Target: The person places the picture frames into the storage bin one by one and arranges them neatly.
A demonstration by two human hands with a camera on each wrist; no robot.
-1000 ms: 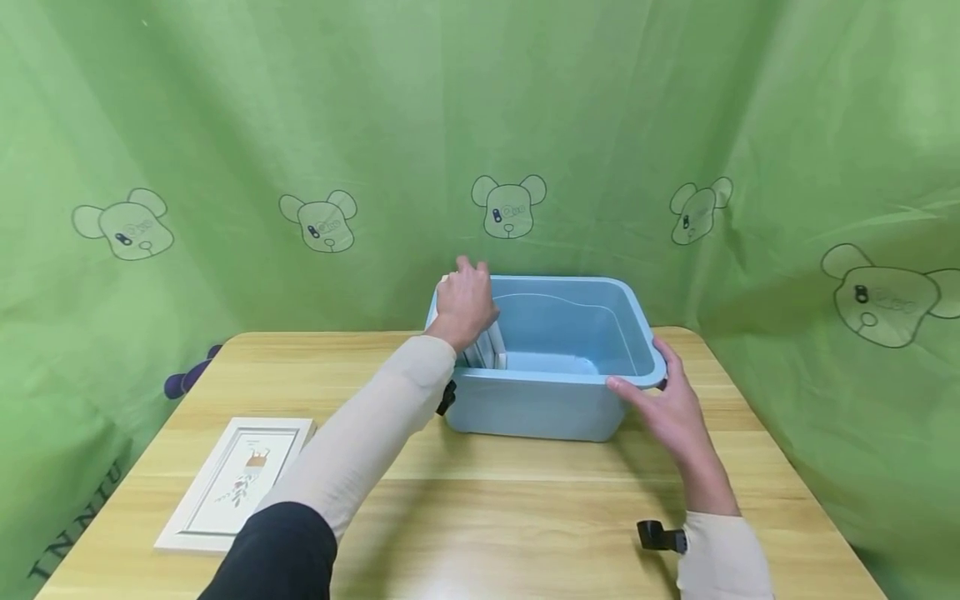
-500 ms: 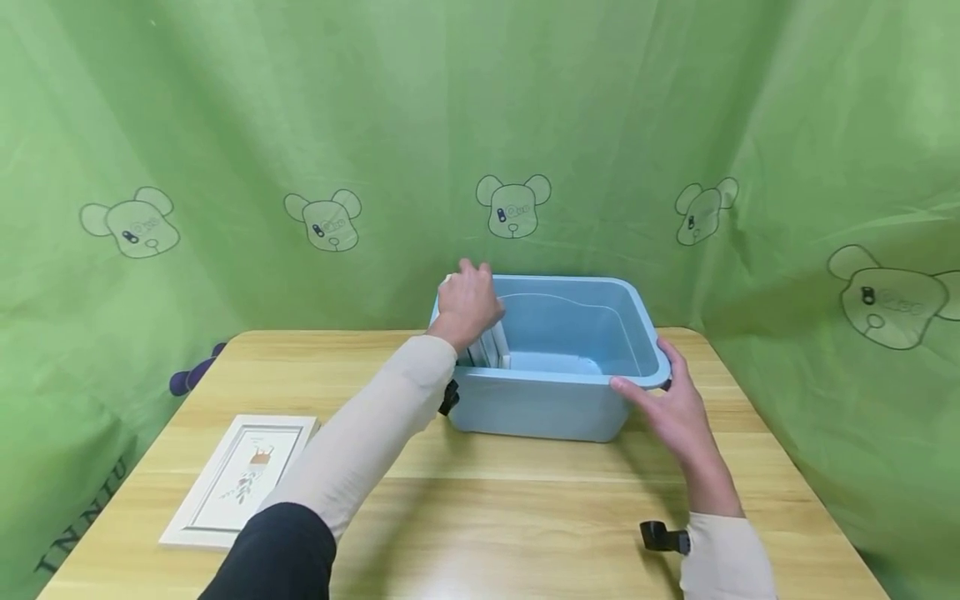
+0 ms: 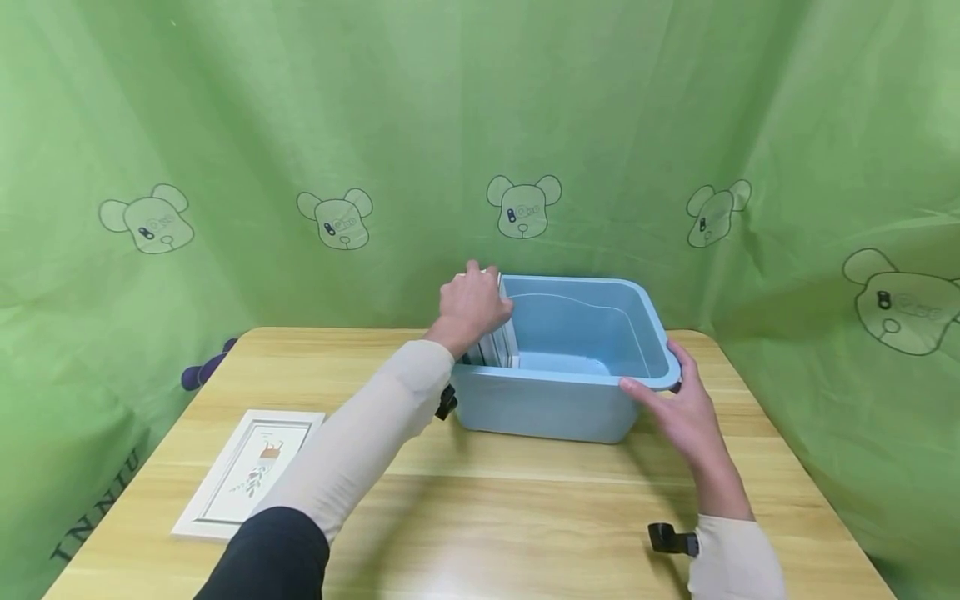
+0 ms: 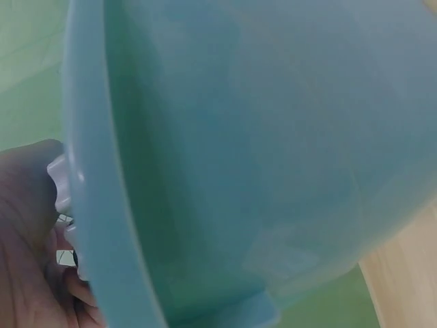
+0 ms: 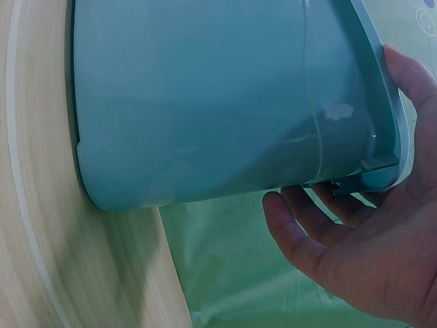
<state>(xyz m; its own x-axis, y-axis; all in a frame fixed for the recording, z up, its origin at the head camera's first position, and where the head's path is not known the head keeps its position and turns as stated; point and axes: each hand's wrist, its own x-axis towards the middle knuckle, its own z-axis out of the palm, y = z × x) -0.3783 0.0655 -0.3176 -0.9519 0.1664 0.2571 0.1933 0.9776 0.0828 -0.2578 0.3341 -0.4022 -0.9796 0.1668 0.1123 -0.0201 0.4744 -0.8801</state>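
Observation:
A light blue plastic storage bin (image 3: 547,404) stands on the table. Several white picture frames (image 3: 504,343) stand on edge inside its left end. From above, my left hand (image 3: 472,307) grips the frames' tops; its palm hides part of them, so how many it holds I cannot tell. White frame corners (image 4: 61,184) show beside that hand, past the bin's rim, in the left wrist view. My right hand (image 3: 684,417) holds the bin's near right corner, thumb on the front rim and fingers round the side. Below the rim, its fingers (image 5: 293,232) are curled near the wall.
Another white picture frame (image 3: 251,475), with a plant drawing, lies face up on the wooden table (image 3: 540,525) at the left, partly behind my left sleeve. A green curtain (image 3: 420,125) with bear heads hangs behind. Something purple (image 3: 202,371) shows past the table's left edge.
The head view has turned a little left, so everything sits further right. More of the frames' edges shows beside my left hand. My right hand keeps its hold on the bin.

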